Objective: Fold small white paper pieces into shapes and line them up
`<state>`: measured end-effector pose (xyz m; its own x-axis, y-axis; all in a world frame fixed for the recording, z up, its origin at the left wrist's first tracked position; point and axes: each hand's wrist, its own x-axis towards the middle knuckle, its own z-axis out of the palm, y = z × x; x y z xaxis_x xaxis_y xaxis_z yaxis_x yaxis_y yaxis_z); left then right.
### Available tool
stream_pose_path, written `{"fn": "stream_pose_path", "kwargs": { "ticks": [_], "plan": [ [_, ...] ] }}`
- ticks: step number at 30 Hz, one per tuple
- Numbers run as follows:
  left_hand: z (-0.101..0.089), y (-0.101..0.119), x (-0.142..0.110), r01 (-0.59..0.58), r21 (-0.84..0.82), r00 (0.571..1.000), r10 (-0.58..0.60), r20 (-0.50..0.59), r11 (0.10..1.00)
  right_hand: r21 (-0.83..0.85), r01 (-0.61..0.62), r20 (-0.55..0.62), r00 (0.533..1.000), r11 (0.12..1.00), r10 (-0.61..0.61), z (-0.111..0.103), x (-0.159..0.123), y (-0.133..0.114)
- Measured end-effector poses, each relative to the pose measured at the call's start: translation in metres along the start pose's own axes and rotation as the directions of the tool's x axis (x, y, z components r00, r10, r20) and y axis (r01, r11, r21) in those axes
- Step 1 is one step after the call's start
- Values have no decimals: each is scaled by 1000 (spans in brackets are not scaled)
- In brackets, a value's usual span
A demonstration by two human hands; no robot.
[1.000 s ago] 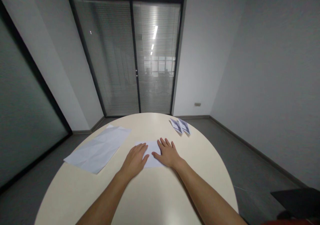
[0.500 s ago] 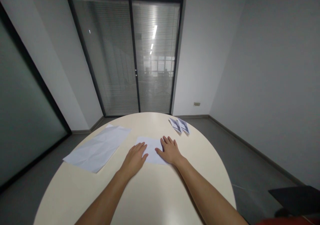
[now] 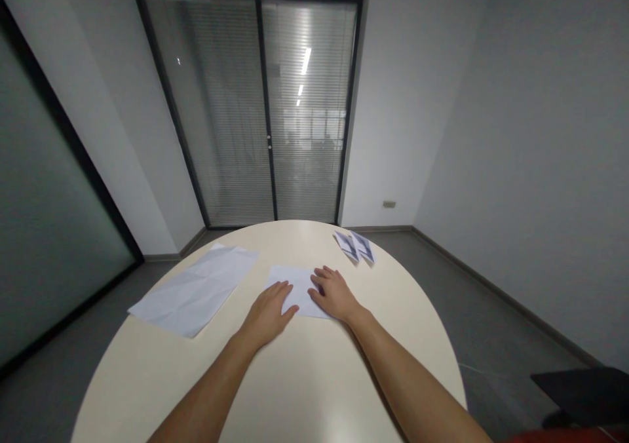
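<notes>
A small white sheet of paper [image 3: 301,292] lies flat on the round cream table [image 3: 285,377], between my two hands. Over its left edge rests my left hand [image 3: 269,312], palm down, with the thumb apart from the fingers. My right hand [image 3: 335,293] is at the paper's right side, its fingers slightly bent and the thumb reaching onto the sheet. Neither hand grips anything that I can see. Parts of the paper's left and right edges are hidden beneath the hands.
To the left lies a larger creased white sheet [image 3: 196,289]. Two small folded papers with dark printing [image 3: 348,246] sit near the far right table edge. A black chair [image 3: 584,390] stands at the lower right. Beyond the table is a glass door with blinds [image 3: 309,174].
My right hand's fingers have drawn closer together and bent a little. The small paper has shifted slightly away from me. My left hand stays at its left edge.
</notes>
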<state>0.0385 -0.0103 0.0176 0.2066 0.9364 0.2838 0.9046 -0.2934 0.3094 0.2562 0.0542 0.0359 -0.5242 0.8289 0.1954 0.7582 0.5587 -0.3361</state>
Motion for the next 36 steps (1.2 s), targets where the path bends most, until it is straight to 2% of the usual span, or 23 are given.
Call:
{"fn": "stream_pose_path", "kwargs": {
  "ticks": [3,10,19,24,30,36],
  "plan": [
    [-1,-1,0,-8,8,999,8,-43,1000,34,68,28,997,997,-69,1,-2,1],
    [-6,3,-2,-11,9,999,12,-52,1000,12,-30,20,999,999,30,0,-3,-4],
    [3,-3,-1,10,-43,997,-13,-70,999,-59,-124,-19,992,991,123,-5,-3,1],
    [0,-3,0,17,-31,997,-20,-81,999,-81,-121,-55,992,989,117,-5,-1,2],
    [-4,-2,0,100,2,991,-100,-89,995,-78,-107,-76,992,991,101,-4,-2,3],
    [-2,-7,-1,111,8,991,-110,-76,994,-93,-236,-78,970,967,229,-7,-2,15]
  ]
}}
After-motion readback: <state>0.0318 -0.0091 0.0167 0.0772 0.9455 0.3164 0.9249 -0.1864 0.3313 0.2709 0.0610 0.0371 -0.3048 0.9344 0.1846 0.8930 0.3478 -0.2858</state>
